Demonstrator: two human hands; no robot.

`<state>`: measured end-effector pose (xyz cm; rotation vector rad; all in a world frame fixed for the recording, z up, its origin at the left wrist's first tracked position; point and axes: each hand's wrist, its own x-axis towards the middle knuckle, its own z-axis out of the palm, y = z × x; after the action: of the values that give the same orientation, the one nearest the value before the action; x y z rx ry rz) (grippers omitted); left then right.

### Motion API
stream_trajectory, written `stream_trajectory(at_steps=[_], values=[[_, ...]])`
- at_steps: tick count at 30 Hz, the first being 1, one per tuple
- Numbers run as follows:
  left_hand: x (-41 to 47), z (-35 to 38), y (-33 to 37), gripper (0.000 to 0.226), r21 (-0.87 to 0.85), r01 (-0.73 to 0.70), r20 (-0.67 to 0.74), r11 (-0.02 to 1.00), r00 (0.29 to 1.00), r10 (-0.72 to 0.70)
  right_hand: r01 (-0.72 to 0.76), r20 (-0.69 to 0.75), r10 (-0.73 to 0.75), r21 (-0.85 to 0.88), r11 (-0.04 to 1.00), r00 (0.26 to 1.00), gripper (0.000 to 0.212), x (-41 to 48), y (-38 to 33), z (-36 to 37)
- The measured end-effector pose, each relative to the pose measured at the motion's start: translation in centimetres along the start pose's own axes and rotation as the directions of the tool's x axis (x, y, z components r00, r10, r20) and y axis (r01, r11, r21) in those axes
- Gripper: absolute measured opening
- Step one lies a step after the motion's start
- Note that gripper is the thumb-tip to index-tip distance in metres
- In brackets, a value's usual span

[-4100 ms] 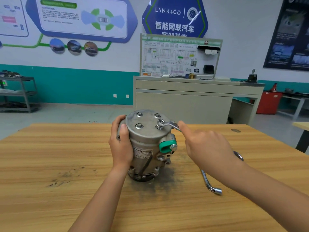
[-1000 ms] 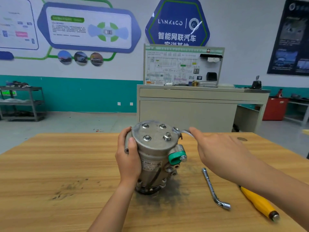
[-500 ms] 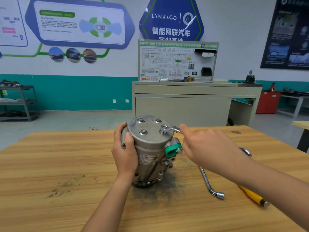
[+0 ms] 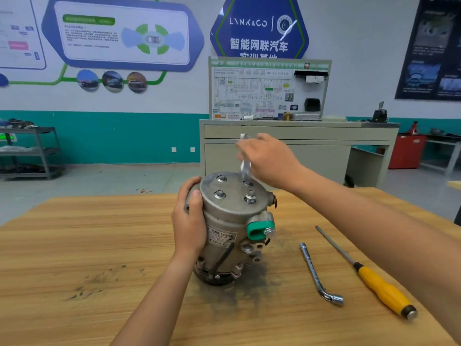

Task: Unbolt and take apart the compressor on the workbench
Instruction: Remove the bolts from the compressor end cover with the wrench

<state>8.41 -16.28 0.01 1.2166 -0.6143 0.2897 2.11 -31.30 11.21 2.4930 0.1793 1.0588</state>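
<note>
Compressor (image 4: 232, 213) stands upright, grey and grimy, green cap (image 4: 259, 229) on its side.

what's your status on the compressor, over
Left hand grips side of upright grey metal compressor. Right hand holds blurred silver wrench above its top. Near-right bolt stands proud. L-shaped socket wrench, yellow-handled screwdriver lie clear to right.

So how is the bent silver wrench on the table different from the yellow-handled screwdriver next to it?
The bent silver metal wrench is bare metal all over; the yellow-handled screwdriver has a thin metal shaft and a fat yellow grip. The wrench hooks at its near end; the screwdriver runs straight. The screwdriver looks longer. Both lie flat on the wooden workbench, untouched.
</note>
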Motion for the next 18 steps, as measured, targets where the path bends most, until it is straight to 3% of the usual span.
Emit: stream_trajectory(at_steps=[2,4,8,12,18], values=[[-0.1,-0.2,0.0,0.025,-0.011,-0.01,-0.01,1.0,1.0,0.01,-0.324,-0.119,0.361,0.247,0.913,0.925,0.023,-0.4,-0.1,-1.5],[-0.5,-0.3,0.1,0.024,-0.025,-0.021,-0.039,0.999,0.999,0.02,-0.477,-0.033,0.521,0.356,0.804,0.853,0.028,-1.4,0.0,-2.9],[-1.5,-0.1,0.3,0.027,-0.015,-0.077,-0.093,0.997,0.993,0.075,-0.415,0.19,0.391,0.107,0.904,0.901,0.028,-5.9,-2.1,-6.0],[-2.2,0.4,0.5,0.047,0.024,-0.132,-0.137,0.991,0.981,0.134,-0.367,0.354,0.401,-0.161,0.916,0.845,0.042,-9.1,-4.4,-7.7],[-2.4,0.8,0.6,0.055,0.035,-0.144,-0.143,0.989,0.979,0.148,-0.276,0.417,0.388,-0.305,0.912,0.822,0.064,-8.3,-5.7,-7.8]])
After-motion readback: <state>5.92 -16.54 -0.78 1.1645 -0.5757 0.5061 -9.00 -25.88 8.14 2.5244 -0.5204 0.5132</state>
